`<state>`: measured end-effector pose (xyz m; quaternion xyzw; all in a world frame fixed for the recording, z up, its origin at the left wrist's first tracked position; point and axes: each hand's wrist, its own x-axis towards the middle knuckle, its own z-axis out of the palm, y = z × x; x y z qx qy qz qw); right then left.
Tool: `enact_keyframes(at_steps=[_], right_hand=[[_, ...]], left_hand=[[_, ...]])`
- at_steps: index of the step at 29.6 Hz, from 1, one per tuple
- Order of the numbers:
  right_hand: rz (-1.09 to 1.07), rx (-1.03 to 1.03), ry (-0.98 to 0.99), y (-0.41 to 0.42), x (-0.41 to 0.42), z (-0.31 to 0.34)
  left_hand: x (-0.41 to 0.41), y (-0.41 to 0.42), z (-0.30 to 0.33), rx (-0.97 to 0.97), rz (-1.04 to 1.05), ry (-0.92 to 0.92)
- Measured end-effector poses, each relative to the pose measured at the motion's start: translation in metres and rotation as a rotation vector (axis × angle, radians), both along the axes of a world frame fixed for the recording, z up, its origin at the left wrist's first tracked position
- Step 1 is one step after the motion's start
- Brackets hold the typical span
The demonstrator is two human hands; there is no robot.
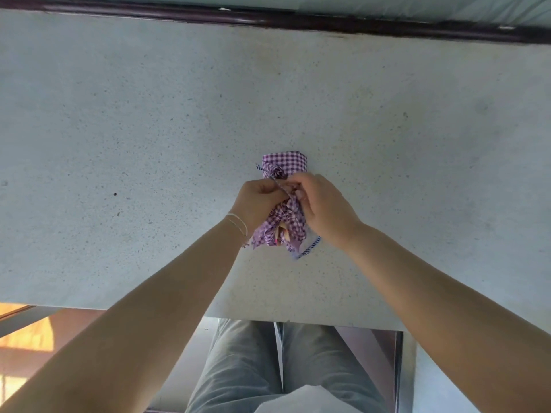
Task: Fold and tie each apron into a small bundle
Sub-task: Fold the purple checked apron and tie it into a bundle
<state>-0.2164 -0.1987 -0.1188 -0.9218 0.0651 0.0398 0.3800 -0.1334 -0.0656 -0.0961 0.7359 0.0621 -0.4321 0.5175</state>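
A purple-and-white checked apron [285,164] lies folded into a small bundle on the pale speckled table [149,129]. My left hand [258,201] pinches a thin blue-and-white strap [275,182] at the bundle's middle. My right hand [320,205] grips the bunched cloth and strap from the right side. Both hands meet over the bundle and hide its centre. A loose strap end [310,248] trails out below my right wrist.
The table's near edge [89,305] runs below my forearms, with my grey trousers [244,368] beneath it. A dark rail [298,22] borders the table's far side. A white cloth [307,402] shows at the bottom.
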Motion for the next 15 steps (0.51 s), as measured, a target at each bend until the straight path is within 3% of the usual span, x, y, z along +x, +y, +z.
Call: enact_keyframes(at_steps=[4, 9, 13, 15], right_hand=[[-0.125, 0.302, 0.259, -0.008, 0.010, 0.005], [-0.139, 0.199, 0.279, -0.006, 0.001, -0.002], [-0.345, 0.207, 0.321, -0.011, -0.011, -0.009], [-0.454, 0.228, 0.379, -0.014, -0.015, -0.011]], left_hand=[[-0.003, -0.003, -0.004, -0.183, 0.186, 0.095], [-0.010, -0.013, -0.008, 0.158, -0.119, -0.220], [-0.012, -0.023, -0.010, 0.444, -0.490, -0.528], [-0.010, -0.027, -0.011, 0.515, -0.556, -0.602]])
